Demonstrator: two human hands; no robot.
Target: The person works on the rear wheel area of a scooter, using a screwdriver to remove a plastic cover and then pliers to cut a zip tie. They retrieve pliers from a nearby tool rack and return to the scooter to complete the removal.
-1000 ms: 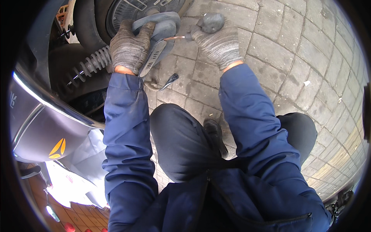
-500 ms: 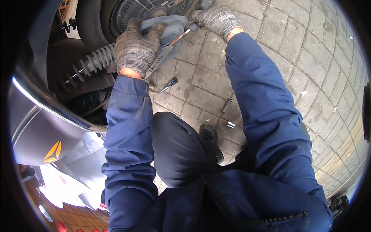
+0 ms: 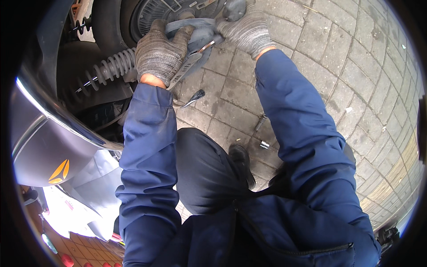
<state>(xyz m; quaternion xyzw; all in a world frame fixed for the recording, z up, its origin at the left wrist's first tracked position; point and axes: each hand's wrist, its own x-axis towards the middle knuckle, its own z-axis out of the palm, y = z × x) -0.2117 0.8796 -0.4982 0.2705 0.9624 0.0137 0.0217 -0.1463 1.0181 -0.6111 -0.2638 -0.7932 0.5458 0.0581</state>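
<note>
My left hand, in a grey knit glove, grips a dusty dark-grey curved plate beside the wheel hub, its thumb over the plate. A grey slotted arm runs down from the plate by my wrist. A short copper-coloured rod sticks out near the plate's right edge. My right hand, gloved alike, is closed at the plate's right side. A dark rounded piece shows at its fingers; what exactly they hold is hidden.
Left of my hands are a tyre, a coil-spring shock absorber and grey bodywork. On the paving lie a dark-handled tool, a socket extension and a shiny socket, close to my shoe.
My right hand has moved slightly left and down against the plate, and more of the dark rounded piece shows. The rod's dark end is now covered. My left hand keeps its grip, shifted slightly right.
</note>
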